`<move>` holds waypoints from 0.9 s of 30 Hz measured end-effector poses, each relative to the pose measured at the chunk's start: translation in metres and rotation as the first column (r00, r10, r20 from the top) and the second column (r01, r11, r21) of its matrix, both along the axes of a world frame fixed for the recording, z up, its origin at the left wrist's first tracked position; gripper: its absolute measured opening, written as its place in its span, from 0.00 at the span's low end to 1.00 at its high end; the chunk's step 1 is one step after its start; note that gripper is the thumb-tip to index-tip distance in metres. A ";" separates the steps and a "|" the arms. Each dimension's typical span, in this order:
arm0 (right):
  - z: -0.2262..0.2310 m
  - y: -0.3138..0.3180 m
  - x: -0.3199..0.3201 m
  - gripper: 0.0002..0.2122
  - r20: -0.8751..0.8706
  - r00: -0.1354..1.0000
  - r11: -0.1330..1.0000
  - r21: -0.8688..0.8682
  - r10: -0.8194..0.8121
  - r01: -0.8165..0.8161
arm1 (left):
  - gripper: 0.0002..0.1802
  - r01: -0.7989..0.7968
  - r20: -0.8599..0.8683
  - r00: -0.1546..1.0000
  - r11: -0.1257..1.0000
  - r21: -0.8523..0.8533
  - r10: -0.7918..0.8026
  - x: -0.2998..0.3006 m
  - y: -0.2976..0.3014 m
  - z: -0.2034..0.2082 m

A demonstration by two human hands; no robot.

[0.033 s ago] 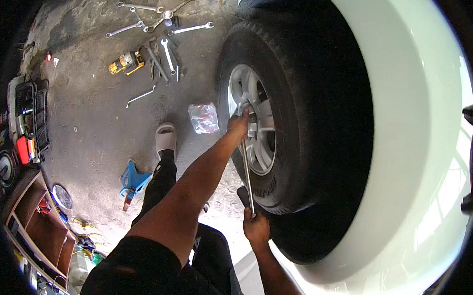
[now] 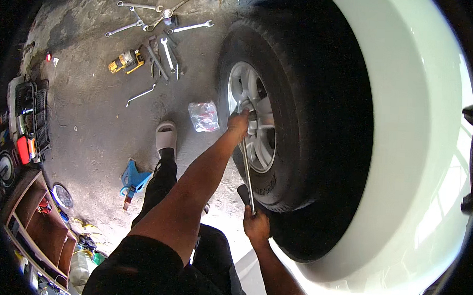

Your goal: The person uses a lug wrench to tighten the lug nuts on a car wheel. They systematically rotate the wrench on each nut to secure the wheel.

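A long silver metal bar (image 2: 248,172) slants down from the hub of the silver alloy wheel (image 2: 266,120) towards me. Its upper end meets the wheel's middle, where my left hand (image 2: 238,124) is closed around it; the fitting there is mostly hidden behind the fingers. Lower down, my right hand (image 2: 257,227) grips the bar's near end, in front of the tyre (image 2: 290,123). A short dark piece (image 2: 243,194) sticks out beside the bar just above my right hand; I cannot make out what it is.
A pale green-white car body (image 2: 401,128) arches over the wheel. Several wrenches (image 2: 191,27), a yellow power tool (image 2: 127,62) and a clear plastic bag (image 2: 203,117) lie on the floor. A blue metal stand (image 2: 135,179) is near my slipper (image 2: 166,136). A wooden shelf (image 2: 46,221) stands at left.
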State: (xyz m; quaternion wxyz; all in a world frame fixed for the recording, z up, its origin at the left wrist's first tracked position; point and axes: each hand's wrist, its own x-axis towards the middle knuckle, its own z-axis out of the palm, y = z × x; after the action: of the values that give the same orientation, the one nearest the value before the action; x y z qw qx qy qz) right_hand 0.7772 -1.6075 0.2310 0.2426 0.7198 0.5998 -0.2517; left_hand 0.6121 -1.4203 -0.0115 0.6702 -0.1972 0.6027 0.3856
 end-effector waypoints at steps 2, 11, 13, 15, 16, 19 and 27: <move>-0.006 -0.001 0.005 0.20 -0.094 0.994 0.997 0.066 0.056 -0.050 | 0.30 0.055 -0.142 0.989 0.997 0.048 -0.048 0.004 0.000 -0.003; -0.150 -0.047 0.070 0.18 -0.367 0.930 0.981 0.171 -0.021 0.089 | 0.28 0.014 -0.207 0.978 0.980 0.197 0.027 0.010 -0.011 -0.012; -0.189 -0.051 0.079 0.16 -0.402 0.913 0.983 0.126 -0.073 0.134 | 0.28 0.049 -0.317 0.948 0.969 0.243 0.032 0.010 -0.013 -0.013; -0.224 -0.054 0.088 0.15 -0.446 0.892 0.988 0.086 -0.078 0.129 | 0.28 0.082 -0.382 0.924 0.953 0.291 0.037 0.011 -0.017 -0.013; -0.243 -0.056 0.088 0.15 -0.456 0.880 0.981 0.066 -0.132 0.181 | 0.29 0.097 -0.393 0.919 0.943 0.318 0.038 0.012 -0.018 -0.014; -0.295 -0.058 0.091 0.13 -0.582 0.808 0.964 0.155 -0.089 0.218 | 0.28 0.185 -0.534 0.845 0.929 0.322 0.016 0.014 -0.022 -0.018; -0.290 -0.068 0.087 0.13 -0.546 0.832 0.969 0.142 -0.096 0.204 | 0.32 0.351 -0.589 0.803 0.871 0.344 -0.090 0.003 -0.023 -0.027</move>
State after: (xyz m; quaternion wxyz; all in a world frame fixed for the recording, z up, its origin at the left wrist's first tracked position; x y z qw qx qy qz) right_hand 0.8644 -1.6758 -0.0593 -0.0261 0.6861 0.6065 -0.4008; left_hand 0.6153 -1.4437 -0.0382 0.5336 0.1521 0.6879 0.4679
